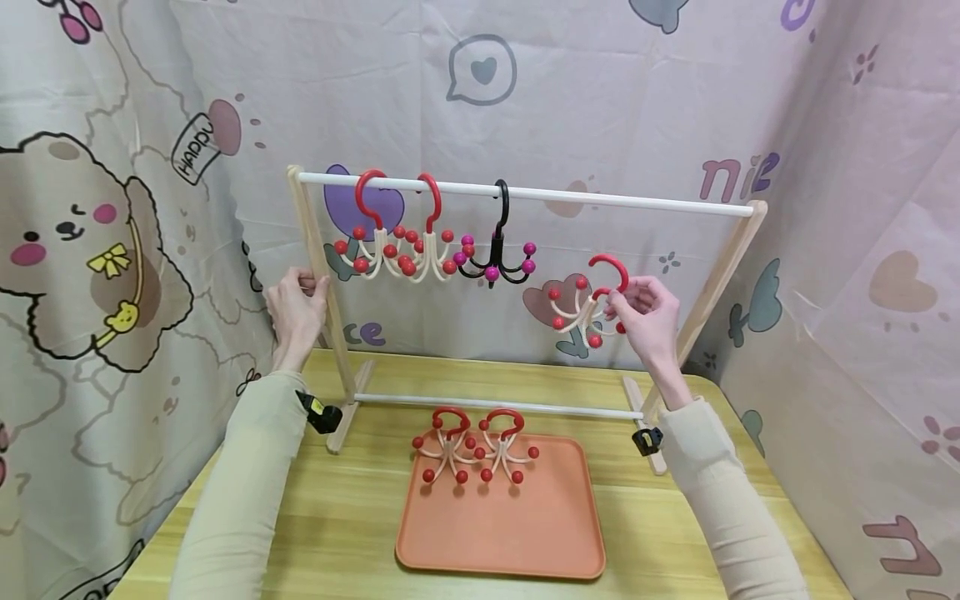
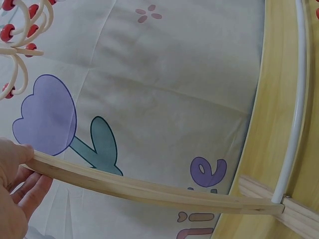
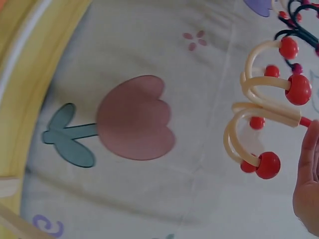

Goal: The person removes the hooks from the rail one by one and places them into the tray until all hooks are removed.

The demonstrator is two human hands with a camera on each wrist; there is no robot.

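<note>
The right hand (image 1: 647, 317) pinches the red hook of a cream hanger (image 1: 585, 312) with red balls, held below the white top rail (image 1: 637, 202) near its right part. In the right wrist view that hanger (image 3: 279, 113) points its prongs away from the hand (image 3: 308, 184). The left hand (image 1: 296, 310) holds the left wooden post (image 1: 324, 275) of the rack; the left wrist view shows thumb and fingers (image 2: 35, 191) around the post (image 2: 149, 191). Two red-hooked cream hangers (image 1: 381, 242) (image 1: 431, 246) and a black hanger (image 1: 497, 242) with magenta balls hang from the rail.
An orange tray (image 1: 502, 533) lies on the wooden table (image 1: 337, 517) in front of the rack, with two red-hooked hangers (image 1: 450, 450) (image 1: 504, 450) at its back edge. The rack has a lower white bar (image 1: 525, 408) and a right post (image 1: 712, 283). Patterned cloth (image 1: 585, 75) surrounds the table.
</note>
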